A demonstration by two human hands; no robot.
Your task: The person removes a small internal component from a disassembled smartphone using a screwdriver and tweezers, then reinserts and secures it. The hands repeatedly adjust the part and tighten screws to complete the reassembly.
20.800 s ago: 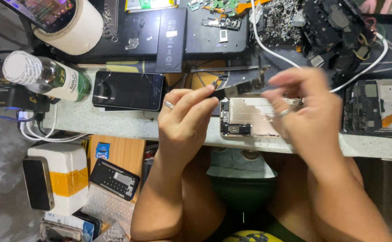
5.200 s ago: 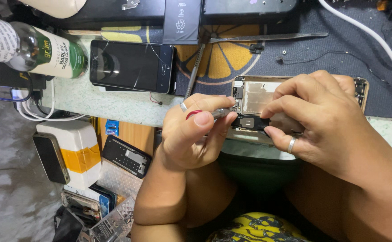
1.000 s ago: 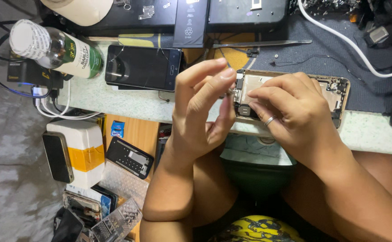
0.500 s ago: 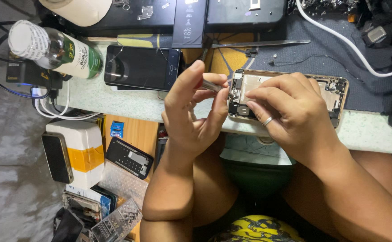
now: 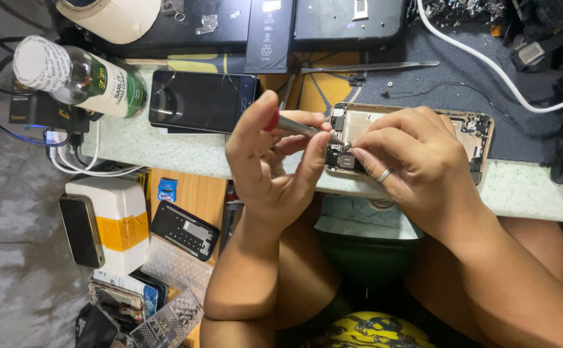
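An opened gold phone chassis (image 5: 476, 129) lies on the speckled worktop edge, its inner parts exposed. My right hand (image 5: 417, 171), with a ring on one finger, rests over its middle and pinches a small part at its left end. My left hand (image 5: 265, 177) grips a slim screwdriver (image 5: 296, 125) with a red cap and metal shaft. The tip sits on the phone's left end, right beside my right fingertips. Most of the chassis is hidden under my right hand.
A black phone (image 5: 201, 101) and a capped bottle (image 5: 82, 77) lie left on the worktop. Tweezers (image 5: 372, 66), a black battery (image 5: 272, 32) and a white cable (image 5: 487, 61) lie behind. Below left stand a white box with yellow tape (image 5: 117, 222) and a phone frame (image 5: 185, 230).
My left hand has lowered and its fingers have closed round the screwdriver, bringing the tip onto the phone's left end. My right hand has stayed on the chassis.
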